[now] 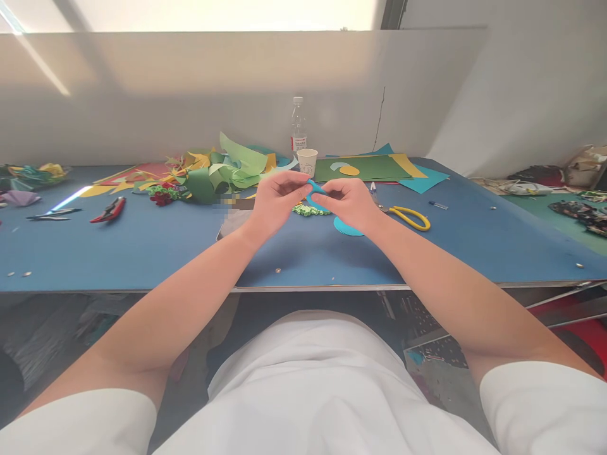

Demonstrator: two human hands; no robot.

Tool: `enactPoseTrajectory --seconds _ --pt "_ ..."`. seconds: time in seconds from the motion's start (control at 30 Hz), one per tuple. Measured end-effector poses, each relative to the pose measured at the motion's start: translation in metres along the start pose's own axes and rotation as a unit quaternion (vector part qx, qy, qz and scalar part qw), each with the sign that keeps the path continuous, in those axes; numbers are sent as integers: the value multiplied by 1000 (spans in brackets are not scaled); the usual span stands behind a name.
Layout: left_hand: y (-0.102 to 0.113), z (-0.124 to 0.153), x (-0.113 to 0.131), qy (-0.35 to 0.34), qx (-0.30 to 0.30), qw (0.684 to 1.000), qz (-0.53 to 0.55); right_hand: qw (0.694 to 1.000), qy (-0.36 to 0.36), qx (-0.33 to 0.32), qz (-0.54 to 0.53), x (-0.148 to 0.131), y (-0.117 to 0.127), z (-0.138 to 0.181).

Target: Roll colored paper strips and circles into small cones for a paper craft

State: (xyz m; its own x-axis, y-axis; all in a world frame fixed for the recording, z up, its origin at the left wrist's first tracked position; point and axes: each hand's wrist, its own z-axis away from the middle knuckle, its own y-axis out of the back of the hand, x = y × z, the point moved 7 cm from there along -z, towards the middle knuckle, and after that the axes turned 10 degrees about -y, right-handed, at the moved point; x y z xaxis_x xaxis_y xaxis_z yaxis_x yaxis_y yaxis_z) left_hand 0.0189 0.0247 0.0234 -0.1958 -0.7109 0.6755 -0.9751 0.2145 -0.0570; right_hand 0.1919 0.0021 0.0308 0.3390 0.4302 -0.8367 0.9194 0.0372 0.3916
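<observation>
Though small, blue paper (315,188) between hands (279,201) (349,201)

Sunlit pale wall (227,107), blue tabletop (161,253)

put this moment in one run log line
left grip: pinching blue paper | right grip: pinching same paper | paper: held above table | nearby: cup, yellow-handled scissors

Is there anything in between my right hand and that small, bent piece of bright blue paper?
Nothing visible: the bare right hand touches the small, bent piece of bright blue paper, as does the left hand. The flat, round bright blue paper lies on the blue tabletop, partly behind the right hand, not between them.
</observation>
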Motion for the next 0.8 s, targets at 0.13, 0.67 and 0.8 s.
enactPoseTrajectory --seconds 0.13,0.67,0.8 --pt "-2 1 5 -8 -9 1000 -1 1000 5 5 4 -1 -1 1" --pt "0 0 6 -15 3 1000 0 996 69 26 46 -10 -4 1" --pt "1 -1 4 -15 -1 1000 -1 994 86 42 53 -8 -4 0"
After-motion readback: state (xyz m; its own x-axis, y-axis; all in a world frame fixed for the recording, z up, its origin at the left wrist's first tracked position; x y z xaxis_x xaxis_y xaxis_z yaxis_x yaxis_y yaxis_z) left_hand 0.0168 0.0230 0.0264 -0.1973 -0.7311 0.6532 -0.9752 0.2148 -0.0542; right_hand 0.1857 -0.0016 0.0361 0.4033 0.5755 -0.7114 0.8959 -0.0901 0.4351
